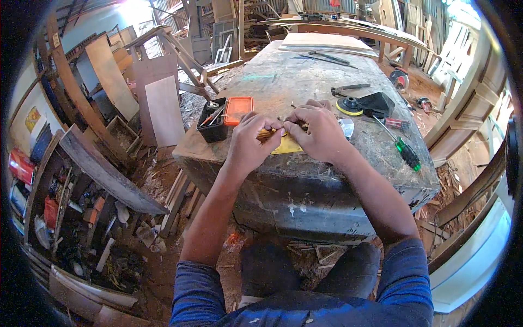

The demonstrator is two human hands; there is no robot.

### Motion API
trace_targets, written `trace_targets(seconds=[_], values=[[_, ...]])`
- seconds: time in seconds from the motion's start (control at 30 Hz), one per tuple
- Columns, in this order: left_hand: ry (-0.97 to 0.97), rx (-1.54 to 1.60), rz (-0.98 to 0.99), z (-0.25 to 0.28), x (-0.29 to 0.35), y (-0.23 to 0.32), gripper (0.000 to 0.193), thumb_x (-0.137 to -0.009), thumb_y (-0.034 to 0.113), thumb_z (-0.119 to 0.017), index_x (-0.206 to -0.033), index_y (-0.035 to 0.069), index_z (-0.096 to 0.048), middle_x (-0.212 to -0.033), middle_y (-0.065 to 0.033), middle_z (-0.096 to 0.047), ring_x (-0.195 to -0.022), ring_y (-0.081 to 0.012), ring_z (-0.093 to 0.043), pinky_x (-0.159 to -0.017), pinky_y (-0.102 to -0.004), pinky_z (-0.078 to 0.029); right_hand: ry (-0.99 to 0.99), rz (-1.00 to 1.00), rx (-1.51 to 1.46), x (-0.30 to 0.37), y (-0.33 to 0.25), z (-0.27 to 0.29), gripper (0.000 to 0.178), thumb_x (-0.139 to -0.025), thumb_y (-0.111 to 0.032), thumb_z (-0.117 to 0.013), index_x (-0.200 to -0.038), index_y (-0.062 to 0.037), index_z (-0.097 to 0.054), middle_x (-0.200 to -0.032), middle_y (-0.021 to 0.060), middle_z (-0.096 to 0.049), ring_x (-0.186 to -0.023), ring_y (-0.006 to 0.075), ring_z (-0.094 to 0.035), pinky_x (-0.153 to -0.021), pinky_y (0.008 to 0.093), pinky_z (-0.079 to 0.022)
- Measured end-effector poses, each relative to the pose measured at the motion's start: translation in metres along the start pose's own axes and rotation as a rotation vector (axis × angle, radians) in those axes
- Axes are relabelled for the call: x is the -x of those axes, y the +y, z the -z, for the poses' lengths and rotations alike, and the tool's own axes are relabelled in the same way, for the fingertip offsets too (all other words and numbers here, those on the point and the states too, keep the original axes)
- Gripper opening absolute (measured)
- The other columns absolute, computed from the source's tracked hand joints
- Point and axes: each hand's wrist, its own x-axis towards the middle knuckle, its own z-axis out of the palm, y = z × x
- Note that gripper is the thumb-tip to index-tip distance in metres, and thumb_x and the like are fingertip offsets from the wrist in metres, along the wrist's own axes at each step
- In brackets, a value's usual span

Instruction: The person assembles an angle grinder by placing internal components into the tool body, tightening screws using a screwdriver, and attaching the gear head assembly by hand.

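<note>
The counter [305,82] is filling mid-frame; both hands [251,136] [317,129] are pinching narrowly, contents hidden; I'm judging the yellow piece [287,145] light, stiff, edge-held.

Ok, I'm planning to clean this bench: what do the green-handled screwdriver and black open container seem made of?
Green-handled screwdriver: the handle looks like glossy plastic, judging by its bright highlights; the slim, silvery shaft is likely steel or similar metal. Black open container: probably moulded plastic, fairly dull, from its smooth, even, thin walls.
</note>
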Motion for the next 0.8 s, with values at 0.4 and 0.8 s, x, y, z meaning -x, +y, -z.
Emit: trace_targets(seconds=[0.4, 0.8], values=[[0.036, 0.148, 0.155, -0.001, 0.002, 0.000, 0.014, -0.093, 0.004, -0.085, -0.100, 0.001, -0.073, -0.102, -0.0082, -0.080, -0.097, -0.0160, -0.076, -0.090, -0.0327, -0.059, 0.000, -0.062, -0.028, 0.002, -0.006, 0.008, 0.015, -0.093, -0.022, -0.082, -0.098, -0.0080, -0.082, -0.092, 0.0077, -0.079, -0.102, 0.0275, -0.069, -0.106, 0.0468, -0.043], [0.041, 0.290, 0.192, -0.006, 0.007, -0.007, 0.022, -0.093, 0.001, -0.086, -0.105, 0.002, -0.067, -0.107, -0.0100, -0.080, -0.105, -0.0158, -0.076, -0.096, -0.0335, -0.060, -0.018, -0.057, -0.018, 0.000, 0.001, 0.007, 0.016, -0.091, -0.028, -0.084, -0.097, -0.0135, -0.085, -0.097, 0.0050, -0.083, -0.109, 0.0307, -0.070, -0.110, 0.0521, -0.043]])
